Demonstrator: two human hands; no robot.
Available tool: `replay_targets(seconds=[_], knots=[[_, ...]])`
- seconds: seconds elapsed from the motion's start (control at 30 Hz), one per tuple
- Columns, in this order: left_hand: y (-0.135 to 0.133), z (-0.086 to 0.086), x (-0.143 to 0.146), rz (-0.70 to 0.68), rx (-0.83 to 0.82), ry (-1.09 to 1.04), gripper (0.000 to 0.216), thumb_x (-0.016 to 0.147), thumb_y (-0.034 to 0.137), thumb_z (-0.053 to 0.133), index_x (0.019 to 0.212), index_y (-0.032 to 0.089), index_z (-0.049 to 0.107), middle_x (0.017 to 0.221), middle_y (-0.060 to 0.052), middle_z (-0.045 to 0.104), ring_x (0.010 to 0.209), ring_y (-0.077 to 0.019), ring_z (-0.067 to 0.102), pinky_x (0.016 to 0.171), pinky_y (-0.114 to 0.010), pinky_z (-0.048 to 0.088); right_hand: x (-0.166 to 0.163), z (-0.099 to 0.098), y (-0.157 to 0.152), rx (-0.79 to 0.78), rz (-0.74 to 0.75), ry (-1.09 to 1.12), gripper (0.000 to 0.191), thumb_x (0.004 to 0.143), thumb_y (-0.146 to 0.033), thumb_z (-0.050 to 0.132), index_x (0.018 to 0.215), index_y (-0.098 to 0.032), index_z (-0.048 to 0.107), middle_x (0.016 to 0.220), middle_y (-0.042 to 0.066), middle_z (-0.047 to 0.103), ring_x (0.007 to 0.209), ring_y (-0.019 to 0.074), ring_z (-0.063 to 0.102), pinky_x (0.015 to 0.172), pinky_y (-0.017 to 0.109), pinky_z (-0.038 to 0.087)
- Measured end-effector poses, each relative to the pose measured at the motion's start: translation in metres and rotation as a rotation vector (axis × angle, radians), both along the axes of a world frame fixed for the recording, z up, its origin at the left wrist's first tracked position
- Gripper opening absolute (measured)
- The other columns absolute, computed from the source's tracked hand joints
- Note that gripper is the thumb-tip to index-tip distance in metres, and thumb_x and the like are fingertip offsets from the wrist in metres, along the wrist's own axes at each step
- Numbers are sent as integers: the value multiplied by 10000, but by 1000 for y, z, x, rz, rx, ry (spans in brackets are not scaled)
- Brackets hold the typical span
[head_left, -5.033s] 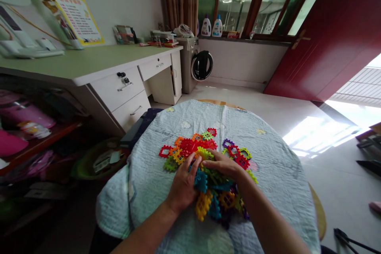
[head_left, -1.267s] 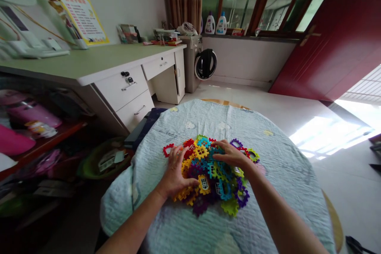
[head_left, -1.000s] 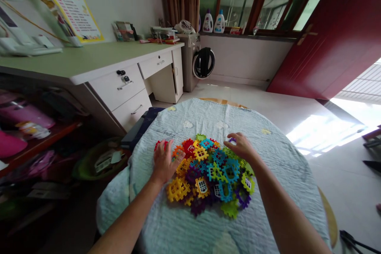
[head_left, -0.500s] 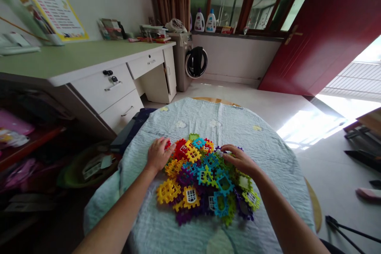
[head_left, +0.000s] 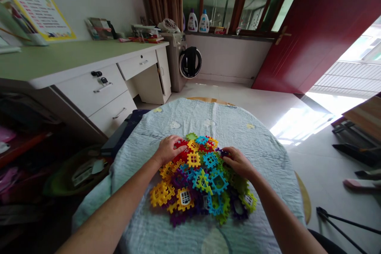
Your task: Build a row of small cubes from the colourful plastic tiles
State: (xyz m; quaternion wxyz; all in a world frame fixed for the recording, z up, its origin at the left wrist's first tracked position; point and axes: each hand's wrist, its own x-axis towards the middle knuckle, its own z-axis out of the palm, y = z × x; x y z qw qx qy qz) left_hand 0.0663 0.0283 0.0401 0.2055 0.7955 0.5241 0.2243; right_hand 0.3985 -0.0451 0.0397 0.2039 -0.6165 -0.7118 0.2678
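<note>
A heap of coloured plastic interlocking tiles lies on a round table under a pale blue quilted cloth. Yellow, blue, purple, green and red tiles show. My left hand lies on the heap's far left edge, fingers curled over red tiles. My right hand rests on the far right side of the heap, fingers bent onto a purple tile. Whether either hand grips a tile or only presses on it is unclear.
A long green-topped desk with white drawers runs along the left. A small washing machine stands by the far wall under a window sill with detergent bottles. A red door stands open on the right. Dark clutter fills the floor at left.
Both hands have drawn inward over the heap's far edge, bunching the tiles toward me. The view has shifted to the right.
</note>
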Motion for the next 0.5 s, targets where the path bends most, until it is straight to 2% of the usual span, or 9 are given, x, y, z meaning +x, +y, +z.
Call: replay_targets(seconds=[0.07,0.13,0.2,0.27,0.37,0.5], knots=[[14,0,10,62,61,69,415,804,543,603,1059,229,693,1259,-103,625,1225,-300,532,1077,-474,386,-2,8,12,-14,-33,-17,312,867,-341,527,1104,-213,684,1127,86,686,1067,244,612,982,422,455],[28,0,26,78,81,106,395,809,520,609,1072,237,692,1306,-106,603,1287,-307,480,1096,-476,365,-11,12,30,1,-84,-40,335,884,-322,507,1156,-211,668,1229,97,655,1167,256,577,1039,441,419],[38,1,45,18,14,118,364,841,491,572,1071,235,692,1243,-100,638,1240,-282,519,1071,-436,399,-27,14,47,4,-72,-37,396,906,-324,491,1267,-213,612,1328,100,607,1241,250,539,1074,436,394],[41,2,61,-118,-85,116,347,866,459,533,1059,223,699,1166,-94,666,1171,-252,565,1051,-389,422,-45,14,57,-12,-11,-27,411,907,-319,510,1293,-212,598,1330,97,611,1245,234,542,1078,404,396],[34,7,72,-226,-157,89,342,872,444,515,1016,214,722,1151,-95,651,1133,-238,585,1058,-360,421,-63,20,52,-30,94,-10,397,854,-253,583,1244,-199,636,1279,96,630,1204,219,565,1076,368,398],[15,22,64,-289,-196,-103,344,870,401,507,1080,202,693,1141,-77,636,1061,-207,619,1016,-327,460,-56,37,22,-39,169,89,306,842,-306,622,1132,-229,685,1241,85,594,1116,193,597,1027,355,445]])
